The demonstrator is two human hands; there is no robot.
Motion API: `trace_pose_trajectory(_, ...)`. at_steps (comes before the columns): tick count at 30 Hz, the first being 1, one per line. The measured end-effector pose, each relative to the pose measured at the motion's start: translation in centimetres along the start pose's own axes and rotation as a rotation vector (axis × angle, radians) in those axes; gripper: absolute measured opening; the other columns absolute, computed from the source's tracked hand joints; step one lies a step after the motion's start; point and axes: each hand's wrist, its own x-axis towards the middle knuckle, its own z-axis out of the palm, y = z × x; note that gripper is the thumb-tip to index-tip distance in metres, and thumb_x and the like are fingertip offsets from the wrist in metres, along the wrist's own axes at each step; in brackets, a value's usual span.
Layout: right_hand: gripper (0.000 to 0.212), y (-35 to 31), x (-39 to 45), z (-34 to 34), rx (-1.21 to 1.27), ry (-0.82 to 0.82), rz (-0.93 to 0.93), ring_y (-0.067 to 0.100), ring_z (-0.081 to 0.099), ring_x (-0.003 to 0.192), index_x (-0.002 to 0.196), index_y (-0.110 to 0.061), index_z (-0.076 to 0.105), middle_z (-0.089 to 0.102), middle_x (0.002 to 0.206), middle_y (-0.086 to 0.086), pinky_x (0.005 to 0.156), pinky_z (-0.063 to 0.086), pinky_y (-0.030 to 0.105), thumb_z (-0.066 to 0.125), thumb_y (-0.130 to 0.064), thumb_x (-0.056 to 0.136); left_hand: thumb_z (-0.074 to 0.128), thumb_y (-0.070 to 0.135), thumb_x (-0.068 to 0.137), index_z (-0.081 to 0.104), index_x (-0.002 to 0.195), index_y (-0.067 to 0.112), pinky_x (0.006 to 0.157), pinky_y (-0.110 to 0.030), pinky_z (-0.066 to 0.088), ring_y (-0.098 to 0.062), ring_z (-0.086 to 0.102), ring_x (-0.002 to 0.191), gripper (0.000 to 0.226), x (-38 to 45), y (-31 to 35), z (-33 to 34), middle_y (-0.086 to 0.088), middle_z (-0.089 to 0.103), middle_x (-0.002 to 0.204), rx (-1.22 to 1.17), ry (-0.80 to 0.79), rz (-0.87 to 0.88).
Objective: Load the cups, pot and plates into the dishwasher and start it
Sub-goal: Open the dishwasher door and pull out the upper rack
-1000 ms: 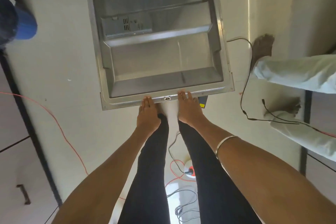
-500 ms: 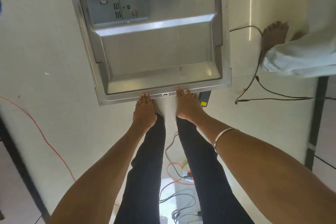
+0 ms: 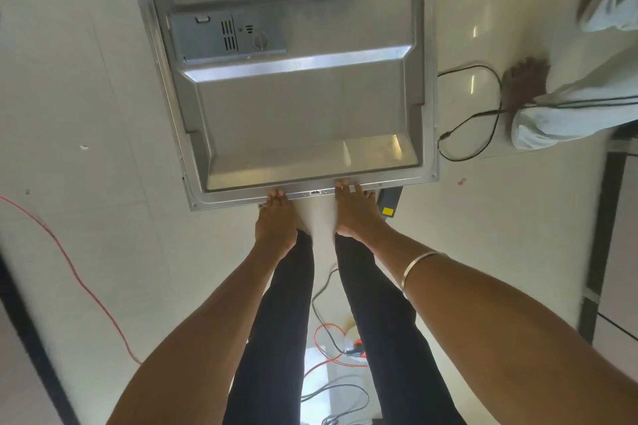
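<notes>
The near edge of the dishwasher door (image 3: 303,121) is held by both hands: the left hand (image 3: 276,221) and the right hand (image 3: 355,214) are curled over its lip, fingers on top, either side of the latch (image 3: 315,192). From that grip the door's inner panel stretches away, its long axis running straight ahead. The right hand is set slightly farther along the edge; neither is clearly nearer. The detergent dispenser (image 3: 228,36) is seen toward the door's far end. The tub and racks are out of view, so no cups, pot or plates can be seen. A black cable (image 3: 483,114) lies right of the door.
</notes>
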Motion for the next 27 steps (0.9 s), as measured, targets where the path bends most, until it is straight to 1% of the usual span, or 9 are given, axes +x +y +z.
trace_pose_trajectory(6, 0.11, -0.3, -1.6, -0.2, 0.011, 0.028, 0.008, 0.043, 0.008, 0.149, 0.156, -0.017, 0.0, 0.007, 0.164, 0.012, 0.116, 0.016, 0.064, 0.074, -0.038, 0.077, 0.054, 0.003, 0.095, 0.011, 0.156, 0.003, 0.121, -0.038, 0.019, -0.029, 0.017, 0.151, 0.075, -1.2, -0.5, 0.0, -0.015, 0.013, 0.164, -0.085, 0.08, 0.002)
trace_pose_trajectory(8, 0.098, -0.2, -2.6, -0.8, 0.013, 0.069, -0.006, 0.041, 0.013, 0.148, 0.156, -0.015, 0.005, 0.013, 0.163, 0.012, 0.116, 0.019, 0.062, 0.068, -0.041, 0.085, 0.051, 0.005, 0.096, 0.015, 0.156, 0.002, 0.122, -0.037, 0.016, -0.029, 0.013, 0.152, 0.07, -1.4, -0.5, -0.1, -0.015, 0.016, 0.163, -0.102, 0.106, 0.013)
trace_pose_trajectory(10, 0.076, 0.0, -3.4, -1.9, 0.032, 0.135, -0.057, 0.037, 0.019, 0.148, 0.155, -0.011, 0.014, 0.021, 0.161, 0.012, 0.118, 0.022, 0.056, 0.054, -0.037, 0.096, 0.049, 0.012, 0.099, 0.017, 0.155, 0.002, 0.122, -0.038, 0.011, -0.031, 0.012, 0.152, 0.066, -1.8, -0.3, -0.4, -0.017, 0.017, 0.163, -0.083, 0.125, 0.039)
trace_pose_trajectory(12, 0.065, 0.3, -4.4, -3.7, 0.046, 0.206, -0.094, 0.034, 0.019, 0.148, 0.154, -0.009, 0.016, 0.021, 0.161, 0.012, 0.119, 0.021, 0.049, 0.045, -0.032, 0.101, 0.043, 0.021, 0.103, 0.016, 0.155, 0.002, 0.122, -0.039, 0.007, -0.032, 0.01, 0.152, 0.062, -2.3, 0.0, -1.1, -0.018, 0.014, 0.163, -0.057, 0.138, 0.062)
trace_pose_trajectory(14, 0.063, 0.6, -5.0, -5.4, 0.052, 0.261, -0.109, 0.032, 0.014, 0.15, 0.156, -0.008, 0.012, 0.015, 0.163, 0.011, 0.12, 0.016, 0.046, 0.039, -0.031, 0.104, 0.035, 0.028, 0.105, 0.014, 0.156, 0.003, 0.122, -0.038, 0.003, -0.031, 0.007, 0.152, 0.06, -2.7, 0.4, -2.1, -0.017, 0.011, 0.164, -0.04, 0.163, 0.082)
trace_pose_trajectory(17, 0.066, 0.6, -5.8, -7.7, 0.042, 0.301, -0.113, 0.032, 0.007, 0.151, 0.156, -0.009, 0.007, 0.008, 0.164, 0.011, 0.121, 0.012, 0.045, 0.036, -0.037, 0.105, 0.02, 0.034, 0.108, 0.013, 0.157, 0.005, 0.122, -0.037, -0.001, -0.028, 0.001, 0.153, 0.057, -2.6, 1.2, -4.5, -0.013, 0.007, 0.165, -0.05, 0.199, 0.081)
trace_pose_trajectory(22, 0.066, -0.1, -7.1, -12.7, 0.081, 0.394, -0.115, 0.03, 0.001, 0.151, 0.157, -0.009, 0.005, 0.002, 0.164, 0.01, 0.121, 0.004, 0.043, 0.029, -0.043, 0.105, 0.005, 0.047, 0.103, 0.005, 0.157, 0.008, 0.123, -0.037, -0.004, -0.026, -0.005, 0.152, 0.067, -2.2, 2.9, -9.7, -0.011, -0.002, 0.165, -0.101, 0.298, 0.083)
trace_pose_trajectory(23, 0.066, -0.2, -7.4, -13.9, 0.083, 0.409, -0.116, 0.03, 0.001, 0.152, 0.157, -0.009, 0.005, 0.002, 0.164, 0.01, 0.121, 0.004, 0.043, 0.028, -0.044, 0.105, 0.004, 0.047, 0.102, 0.004, 0.157, 0.008, 0.123, -0.037, -0.004, -0.025, -0.006, 0.152, 0.068, -2.1, 3.1, -10.8, -0.011, -0.003, 0.165, -0.104, 0.314, 0.088)
trace_pose_trajectory(27, 0.066, -0.7, -8.5, -18.7, 0.088, 0.441, -0.119, 0.029, -0.002, 0.152, 0.156, -0.006, 0.001, -0.001, 0.164, 0.011, 0.123, 0.004, 0.044, 0.025, -0.041, 0.105, 0.013, 0.042, 0.106, 0.003, 0.157, 0.007, 0.123, -0.037, -0.005, -0.025, -0.006, 0.152, 0.063, -1.8, 3.5, -15.0, -0.01, -0.003, 0.165, -0.102, 0.369, 0.1)
